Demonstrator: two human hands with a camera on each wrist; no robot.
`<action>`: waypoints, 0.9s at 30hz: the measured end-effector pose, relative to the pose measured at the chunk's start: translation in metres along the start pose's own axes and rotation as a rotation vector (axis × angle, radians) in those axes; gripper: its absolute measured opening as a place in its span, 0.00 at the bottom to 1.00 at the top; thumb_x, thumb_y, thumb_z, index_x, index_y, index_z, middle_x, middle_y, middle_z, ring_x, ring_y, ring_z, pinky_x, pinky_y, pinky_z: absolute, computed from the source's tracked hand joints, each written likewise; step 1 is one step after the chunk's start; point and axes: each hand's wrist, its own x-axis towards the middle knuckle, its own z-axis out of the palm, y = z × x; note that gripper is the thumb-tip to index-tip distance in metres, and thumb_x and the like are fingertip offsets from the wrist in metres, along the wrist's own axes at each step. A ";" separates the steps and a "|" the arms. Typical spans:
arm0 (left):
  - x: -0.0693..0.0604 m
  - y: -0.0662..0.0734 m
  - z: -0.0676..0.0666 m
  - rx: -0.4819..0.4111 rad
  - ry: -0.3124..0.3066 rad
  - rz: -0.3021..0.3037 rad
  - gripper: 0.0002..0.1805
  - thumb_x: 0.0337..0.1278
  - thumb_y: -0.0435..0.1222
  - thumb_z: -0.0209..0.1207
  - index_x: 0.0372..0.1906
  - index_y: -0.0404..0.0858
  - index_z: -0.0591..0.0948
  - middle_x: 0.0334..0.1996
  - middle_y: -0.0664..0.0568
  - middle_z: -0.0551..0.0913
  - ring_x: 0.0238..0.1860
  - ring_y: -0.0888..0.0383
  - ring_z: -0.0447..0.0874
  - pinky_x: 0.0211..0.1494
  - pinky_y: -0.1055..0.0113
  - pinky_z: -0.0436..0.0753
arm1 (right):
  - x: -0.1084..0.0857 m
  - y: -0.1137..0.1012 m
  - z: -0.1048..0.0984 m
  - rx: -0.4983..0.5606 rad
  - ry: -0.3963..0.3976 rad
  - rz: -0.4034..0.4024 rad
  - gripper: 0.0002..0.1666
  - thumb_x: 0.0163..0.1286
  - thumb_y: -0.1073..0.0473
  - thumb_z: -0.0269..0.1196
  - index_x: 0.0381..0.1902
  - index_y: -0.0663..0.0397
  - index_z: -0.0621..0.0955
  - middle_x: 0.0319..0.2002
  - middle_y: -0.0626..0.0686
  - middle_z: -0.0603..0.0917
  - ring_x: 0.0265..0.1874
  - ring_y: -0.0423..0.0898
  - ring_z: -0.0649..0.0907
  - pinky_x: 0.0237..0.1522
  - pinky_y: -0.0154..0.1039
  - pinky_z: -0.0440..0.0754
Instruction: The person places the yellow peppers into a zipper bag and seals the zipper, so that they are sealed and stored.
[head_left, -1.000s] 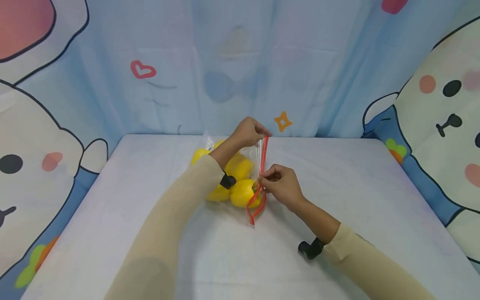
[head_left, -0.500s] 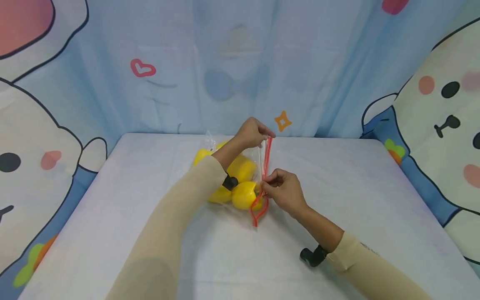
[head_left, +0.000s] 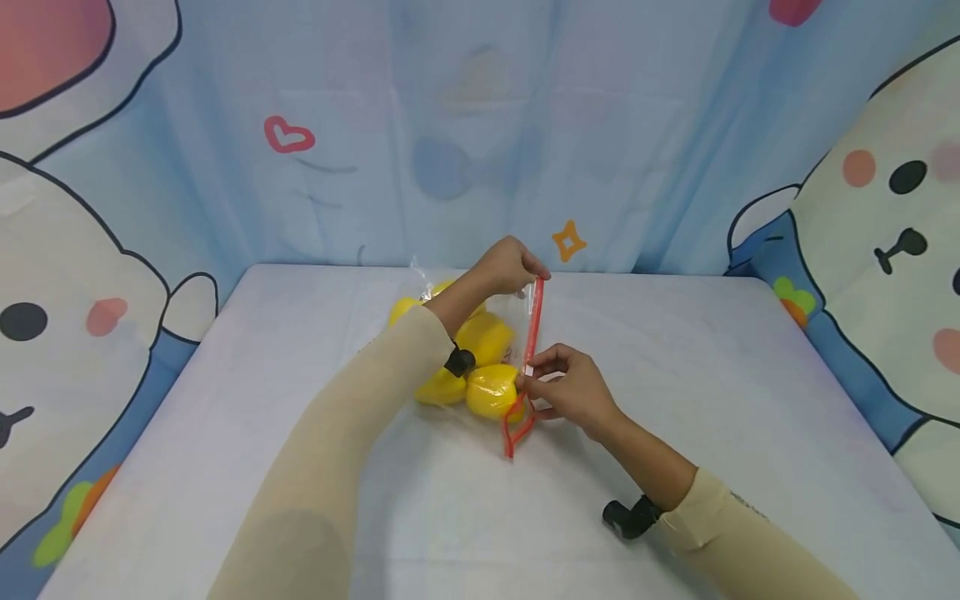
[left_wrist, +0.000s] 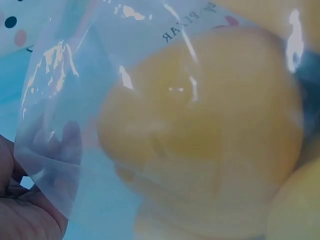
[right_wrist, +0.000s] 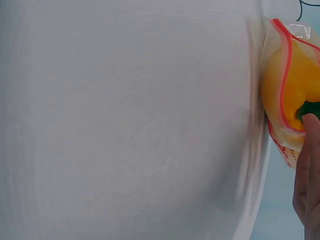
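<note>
A clear zip bag [head_left: 517, 310] with a red zip strip [head_left: 536, 325] lies on the table, several yellow bell peppers [head_left: 491, 392] inside. At the strip's far end, my left hand [head_left: 508, 267] pinches the corner. My right hand [head_left: 573, 387] holds the strip nearer its middle between thumb and fingers. Below that hand, the strip's near end spreads into a loop. Through the plastic, the left wrist view shows one large yellow pepper [left_wrist: 200, 120], blurred. A green stem [right_wrist: 310, 109] shows beside my right fingers [right_wrist: 311, 160] in the right wrist view.
A white cloth covers the table [head_left: 675, 350]. Behind it hangs a light blue curtain [head_left: 480, 125] with cartoon prints, meeting the table's back edge. Black wrist cameras [head_left: 628, 517] sit at both cuffs.
My right hand has slid slightly down along the zip strip, and its fingers have spread a little. The bag and left hand have shifted slightly right.
</note>
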 end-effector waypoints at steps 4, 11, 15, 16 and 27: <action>-0.001 0.000 0.000 0.004 0.001 -0.001 0.14 0.66 0.30 0.55 0.47 0.43 0.88 0.54 0.50 0.84 0.44 0.56 0.82 0.36 0.74 0.81 | -0.001 -0.001 0.000 -0.010 -0.035 0.009 0.28 0.60 0.55 0.72 0.53 0.59 0.74 0.47 0.59 0.78 0.37 0.47 0.85 0.35 0.46 0.87; -0.002 -0.003 -0.003 0.045 0.020 0.012 0.14 0.68 0.32 0.54 0.49 0.44 0.88 0.54 0.51 0.85 0.36 0.56 0.81 0.33 0.74 0.79 | -0.003 0.003 -0.004 -0.007 -0.075 -0.005 0.29 0.60 0.65 0.69 0.59 0.57 0.73 0.50 0.59 0.79 0.40 0.49 0.84 0.38 0.46 0.87; -0.002 -0.005 -0.005 0.048 0.035 -0.001 0.14 0.68 0.32 0.54 0.49 0.44 0.88 0.54 0.51 0.85 0.31 0.60 0.78 0.32 0.75 0.78 | -0.002 0.004 -0.004 -0.006 -0.099 -0.026 0.32 0.60 0.67 0.68 0.62 0.55 0.72 0.52 0.60 0.79 0.40 0.49 0.85 0.38 0.47 0.87; -0.002 -0.005 -0.005 0.050 0.038 -0.004 0.14 0.68 0.32 0.55 0.49 0.44 0.88 0.54 0.52 0.85 0.30 0.61 0.76 0.32 0.75 0.77 | -0.002 0.005 -0.003 -0.007 -0.097 -0.028 0.31 0.61 0.66 0.67 0.62 0.55 0.72 0.52 0.60 0.79 0.40 0.49 0.85 0.37 0.47 0.87; -0.001 -0.004 -0.002 0.030 0.071 -0.003 0.15 0.66 0.30 0.54 0.48 0.44 0.88 0.53 0.52 0.86 0.30 0.61 0.78 0.33 0.76 0.79 | 0.010 0.005 -0.001 -0.008 0.043 -0.089 0.16 0.68 0.56 0.65 0.49 0.60 0.81 0.45 0.59 0.83 0.38 0.45 0.86 0.38 0.38 0.87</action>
